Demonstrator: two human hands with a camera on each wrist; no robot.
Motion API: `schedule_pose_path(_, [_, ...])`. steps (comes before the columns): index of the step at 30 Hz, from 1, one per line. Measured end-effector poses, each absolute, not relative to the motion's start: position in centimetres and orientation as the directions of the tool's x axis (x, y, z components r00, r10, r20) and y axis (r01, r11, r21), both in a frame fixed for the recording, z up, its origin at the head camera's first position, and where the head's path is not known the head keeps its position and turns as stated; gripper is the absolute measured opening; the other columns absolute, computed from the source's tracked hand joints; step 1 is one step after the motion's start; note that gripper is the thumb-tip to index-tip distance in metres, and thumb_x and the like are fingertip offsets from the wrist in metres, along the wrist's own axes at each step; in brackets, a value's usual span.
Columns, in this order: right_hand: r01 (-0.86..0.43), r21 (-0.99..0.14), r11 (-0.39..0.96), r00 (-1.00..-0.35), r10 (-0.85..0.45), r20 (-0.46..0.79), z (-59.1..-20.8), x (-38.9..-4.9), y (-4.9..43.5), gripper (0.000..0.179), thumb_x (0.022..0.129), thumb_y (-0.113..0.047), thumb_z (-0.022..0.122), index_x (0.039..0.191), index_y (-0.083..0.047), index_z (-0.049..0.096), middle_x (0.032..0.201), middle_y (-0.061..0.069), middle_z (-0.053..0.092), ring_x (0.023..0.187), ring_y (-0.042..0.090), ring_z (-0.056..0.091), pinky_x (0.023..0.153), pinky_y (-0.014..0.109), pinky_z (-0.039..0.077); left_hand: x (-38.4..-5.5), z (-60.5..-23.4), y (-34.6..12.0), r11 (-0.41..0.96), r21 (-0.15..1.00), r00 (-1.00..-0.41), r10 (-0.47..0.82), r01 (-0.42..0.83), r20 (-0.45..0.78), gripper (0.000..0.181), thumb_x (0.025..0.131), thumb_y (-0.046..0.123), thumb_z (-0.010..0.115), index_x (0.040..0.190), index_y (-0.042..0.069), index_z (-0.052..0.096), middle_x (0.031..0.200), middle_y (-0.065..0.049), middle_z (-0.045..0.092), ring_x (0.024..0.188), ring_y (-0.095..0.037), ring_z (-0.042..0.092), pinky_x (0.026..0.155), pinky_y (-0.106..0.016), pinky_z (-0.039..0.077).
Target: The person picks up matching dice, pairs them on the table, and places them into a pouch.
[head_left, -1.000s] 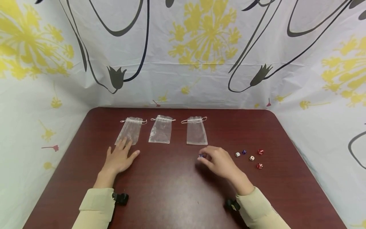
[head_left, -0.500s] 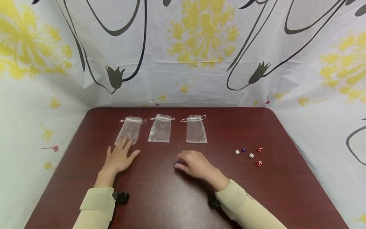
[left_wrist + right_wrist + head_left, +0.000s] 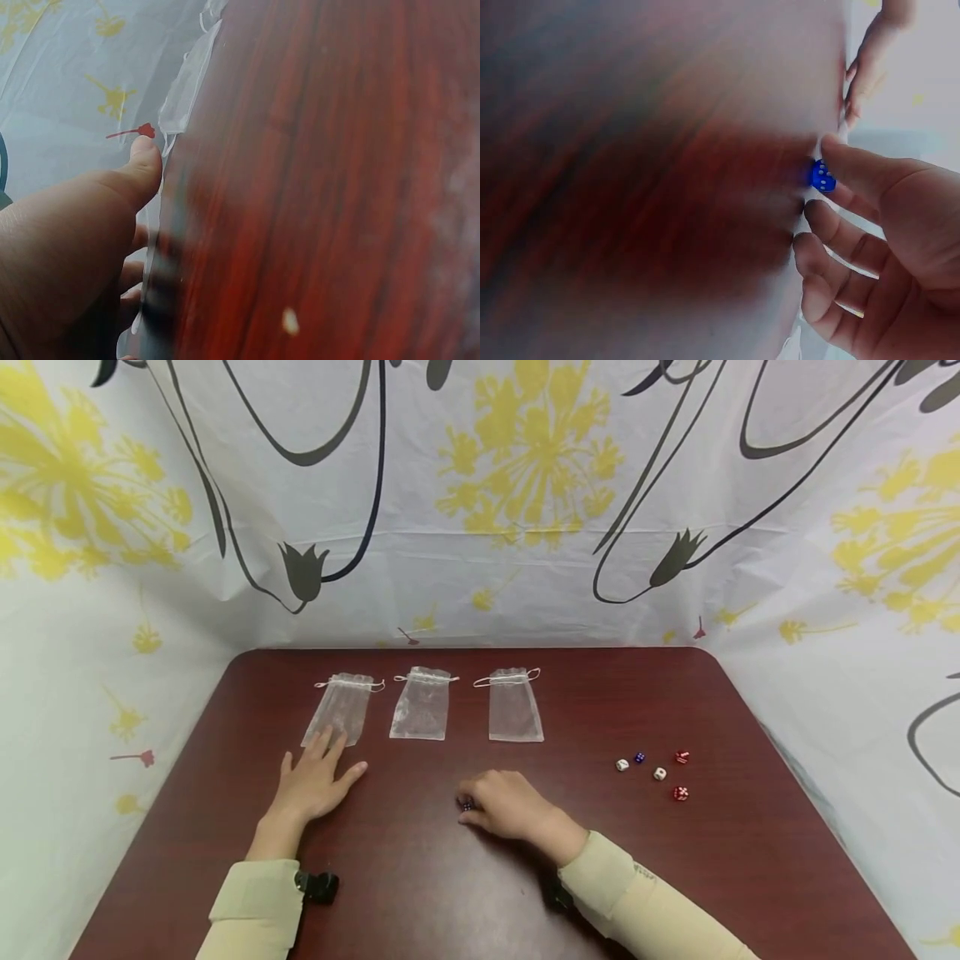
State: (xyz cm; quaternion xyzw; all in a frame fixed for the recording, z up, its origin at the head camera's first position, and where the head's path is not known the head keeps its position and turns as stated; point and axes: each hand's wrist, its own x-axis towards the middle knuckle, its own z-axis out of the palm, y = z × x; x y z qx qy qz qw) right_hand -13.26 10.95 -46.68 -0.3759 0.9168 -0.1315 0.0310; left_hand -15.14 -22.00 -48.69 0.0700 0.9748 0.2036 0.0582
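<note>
My right hand [image 3: 506, 804] is low over the middle of the table with a blue die [image 3: 823, 177] between its thumb and curled index finger. The other fingers bend beside the die, close to the wood. My left hand [image 3: 311, 783] lies spread on the table, its fingertips over the lower edge of the leftmost sheer drawstring pouch [image 3: 347, 706]. Two more white pouches lie flat to its right, the middle pouch [image 3: 422, 706] and the right pouch [image 3: 514, 708]. The left wrist view shows the left thumb [image 3: 144, 169] stretched out beside the tabletop.
Toward the right of the dark red table [image 3: 600, 693] lie loose dice: a blue die [image 3: 640, 757], a white die [image 3: 622, 765], another white die [image 3: 660, 773], a red die [image 3: 682, 757] and a second red die [image 3: 680, 793]. A flowered cloth [image 3: 480, 560] hangs behind.
My right hand has carried the blue die left, from below the right pouch to the middle of the table, moving little in the last half second. The left hand stays in place.
</note>
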Motion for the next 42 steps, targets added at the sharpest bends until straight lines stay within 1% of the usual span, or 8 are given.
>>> schedule_pose_path(3, [-0.661, -0.292, 0.691, -0.739, -0.666, 0.099, -46.5, -13.2, 11.5, 0.018, 0.090, -0.038, 0.078, 0.093, -0.022, 0.069, 0.077, -0.014, 0.061, 0.068, 0.004, 0.056, 0.061, 0.031, 0.051, -15.1, -48.7, -22.1, 0.907, 0.407, -0.984, 0.158, 0.109, -0.088, 0.084, 0.101, 0.062, 0.045, 0.159, 0.004, 0.026, 0.166, -0.024, 0.014, 0.151, -0.047, 0.011, 0.113, -0.075, 0.000])
schedule_pose_path(10, [-0.623, -0.318, 0.715, -0.782, -0.555, 0.283, -45.2, -13.7, 14.6, 0.027, 0.090, -0.034, 0.077, 0.106, -0.013, 0.072, 0.094, -0.003, 0.072, 0.079, 0.011, 0.067, 0.068, 0.035, 0.056, -15.0, -48.6, -22.2, 0.904, 0.415, -0.985, 0.149, 0.100, -0.087, 0.084, 0.101, 0.062, 0.046, 0.159, 0.004, 0.026, 0.166, -0.024, 0.013, 0.151, -0.046, 0.009, 0.113, -0.075, -0.002])
schedule_pose_path(14, [-0.594, -0.373, 0.713, -0.803, -0.490, 0.340, -44.4, -14.4, 17.2, 0.024, 0.090, -0.029, 0.078, 0.106, -0.011, 0.072, 0.089, -0.002, 0.073, 0.075, 0.010, 0.068, 0.066, 0.033, 0.056, -15.0, -48.8, -22.4, 0.904, 0.416, -0.984, 0.150, 0.097, -0.096, 0.085, 0.101, 0.063, 0.045, 0.160, 0.004, 0.026, 0.166, -0.023, 0.011, 0.152, -0.046, 0.007, 0.113, -0.074, -0.004])
schedule_pose_path(18, [-0.548, -0.408, 0.730, -0.830, -0.413, 0.375, -43.8, -15.0, 20.3, 0.022, 0.090, -0.024, 0.079, 0.105, -0.011, 0.072, 0.086, -0.003, 0.072, 0.074, 0.010, 0.068, 0.066, 0.034, 0.056, -15.0, -48.7, -22.3, 0.908, 0.406, -0.983, 0.152, 0.100, -0.099, 0.084, 0.101, 0.062, 0.045, 0.160, 0.005, 0.025, 0.167, -0.022, 0.011, 0.152, -0.045, 0.007, 0.113, -0.075, -0.004])
schedule_pose_path(25, [-0.464, -0.394, 0.793, -0.858, -0.291, 0.424, -43.2, -15.4, 25.5, 0.020, 0.088, -0.019, 0.080, 0.102, -0.008, 0.071, 0.085, -0.001, 0.071, 0.071, 0.015, 0.067, 0.065, 0.039, 0.054, -14.9, -48.8, -22.3, 0.902, 0.418, -0.986, 0.152, 0.107, -0.075, 0.086, 0.100, 0.064, 0.046, 0.159, 0.004, 0.028, 0.166, -0.022, 0.013, 0.152, -0.046, 0.009, 0.113, -0.075, -0.003])
schedule_pose_path(31, [-0.405, -0.367, 0.837, -0.853, -0.201, 0.482, -42.7, -15.2, 29.9, 0.017, 0.089, -0.014, 0.078, 0.102, -0.006, 0.071, 0.082, 0.002, 0.069, 0.070, 0.021, 0.064, 0.063, 0.040, 0.051, -15.1, -49.2, -22.3, 0.904, 0.412, -0.985, 0.156, 0.113, -0.072, 0.086, 0.100, 0.064, 0.046, 0.159, 0.005, 0.028, 0.167, -0.022, 0.013, 0.152, -0.045, 0.008, 0.113, -0.074, -0.003])
schedule_pose_path(36, [-0.318, -0.375, 0.871, -0.877, -0.120, 0.466, -42.5, -15.1, 33.2, 0.014, 0.093, -0.016, 0.075, 0.103, -0.007, 0.071, 0.083, 0.003, 0.069, 0.074, 0.025, 0.062, 0.065, 0.040, 0.047, -15.2, -49.5, -22.1, 0.911, 0.399, -0.985, 0.148, 0.102, -0.086, 0.085, 0.100, 0.063, 0.046, 0.160, 0.006, 0.026, 0.167, -0.021, 0.012, 0.152, -0.044, 0.007, 0.113, -0.074, -0.003])
schedule_pose_path(42, [-0.219, -0.384, 0.897, -0.945, -0.097, 0.312, -43.3, -14.8, 35.6, 0.020, 0.097, -0.025, 0.070, 0.106, -0.007, 0.072, 0.080, 0.001, 0.066, 0.072, 0.018, 0.059, 0.062, 0.039, 0.045, -15.2, -49.5, -21.9, 0.909, 0.405, -0.987, 0.142, 0.098, -0.080, 0.084, 0.100, 0.061, 0.049, 0.160, 0.006, 0.027, 0.167, -0.022, 0.013, 0.152, -0.044, 0.009, 0.113, -0.075, 0.000])
